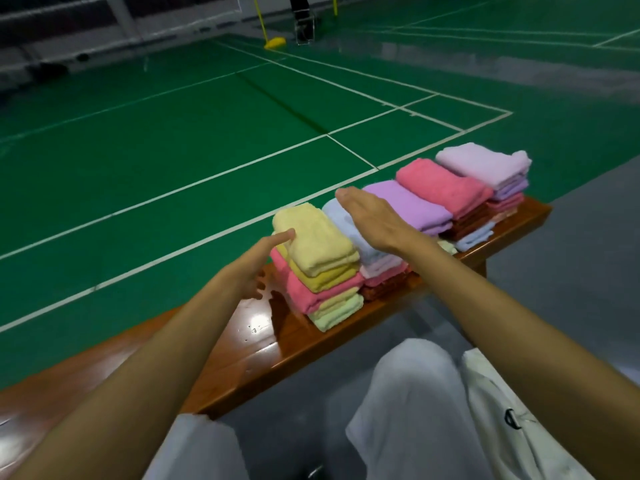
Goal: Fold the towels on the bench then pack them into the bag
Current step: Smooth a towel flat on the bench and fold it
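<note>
First, left hand: your left hand (254,270) reaches out flat with straight fingers and grips nothing. Its fingertips (289,234) touch the left flank of the folded yellow terry towel (315,240).
Yellow pile: that towel tops a stack with a folded pink towel (301,292) and a pale green towel (336,315) lower down. The stack sits on the glossy brown wooden worktop (263,341).
Right hand: your right hand (370,216) hovers open, palm down, fingers straight and together. It is over the folded pale blue towel (334,214) that heads the next pile, and I cannot tell whether it touches.
Further right: a lilac towel (408,206), a coral-pink towel (443,188) and a pale mauve towel (485,164) top three more piles side by side along the worktop.
Key relation: the yellow towel's long axis runs across the worktop, far edge to near edge. Your left hand is already at its left side; your right hand sits one pile beyond its right side, so the left is nearer.
Judgement: folding looks finished. To lift the yellow pile, you would probably bring the right hand back onto its right flank.
Bag: white cloth with a dark mark (502,410) lies by your right knee; I cannot tell if it is the bag.
</note>
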Demonstrator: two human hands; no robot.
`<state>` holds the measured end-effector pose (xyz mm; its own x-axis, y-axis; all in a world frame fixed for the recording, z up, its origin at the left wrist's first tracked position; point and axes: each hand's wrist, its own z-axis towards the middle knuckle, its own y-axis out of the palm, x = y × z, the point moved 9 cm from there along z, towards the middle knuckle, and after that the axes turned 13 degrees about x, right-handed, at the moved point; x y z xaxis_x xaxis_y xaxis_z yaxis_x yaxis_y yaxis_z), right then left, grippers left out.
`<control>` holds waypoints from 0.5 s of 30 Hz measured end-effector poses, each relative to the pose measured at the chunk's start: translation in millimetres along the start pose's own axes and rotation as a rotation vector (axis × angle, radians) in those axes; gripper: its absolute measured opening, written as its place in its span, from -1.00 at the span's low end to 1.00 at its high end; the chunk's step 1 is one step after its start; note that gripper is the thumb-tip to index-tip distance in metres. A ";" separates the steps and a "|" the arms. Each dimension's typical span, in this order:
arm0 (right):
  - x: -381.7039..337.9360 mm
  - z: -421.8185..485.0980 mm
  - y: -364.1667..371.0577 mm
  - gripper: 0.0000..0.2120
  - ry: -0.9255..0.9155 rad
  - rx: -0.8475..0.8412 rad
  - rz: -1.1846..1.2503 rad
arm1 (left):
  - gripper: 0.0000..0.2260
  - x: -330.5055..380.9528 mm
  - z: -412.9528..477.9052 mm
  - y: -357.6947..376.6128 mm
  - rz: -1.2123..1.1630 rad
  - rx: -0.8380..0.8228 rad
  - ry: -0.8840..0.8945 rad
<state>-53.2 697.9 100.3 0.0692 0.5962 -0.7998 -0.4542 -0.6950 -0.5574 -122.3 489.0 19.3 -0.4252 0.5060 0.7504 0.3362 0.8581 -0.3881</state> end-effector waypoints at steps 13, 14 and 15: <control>4.9 -13.6 81.5 -0.37 -0.218 -0.220 -0.512 | -0.56 -4.0 9.6 31.1 -0.255 -0.177 -0.139; 7.4 -17.1 82.7 -0.38 -0.226 -0.196 -0.537 | -0.60 -3.5 12.3 34.6 -0.271 -0.194 -0.147; 7.0 -19.2 81.7 -0.38 -0.245 -0.175 -0.545 | -0.61 -1.2 12.7 36.7 -0.289 -0.200 -0.151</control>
<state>-72.8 637.6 44.9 0.0345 0.9444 -0.3271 -0.2576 -0.3078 -0.9159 -120.1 521.0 -2.6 -0.6404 0.2658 0.7205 0.3358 0.9407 -0.0486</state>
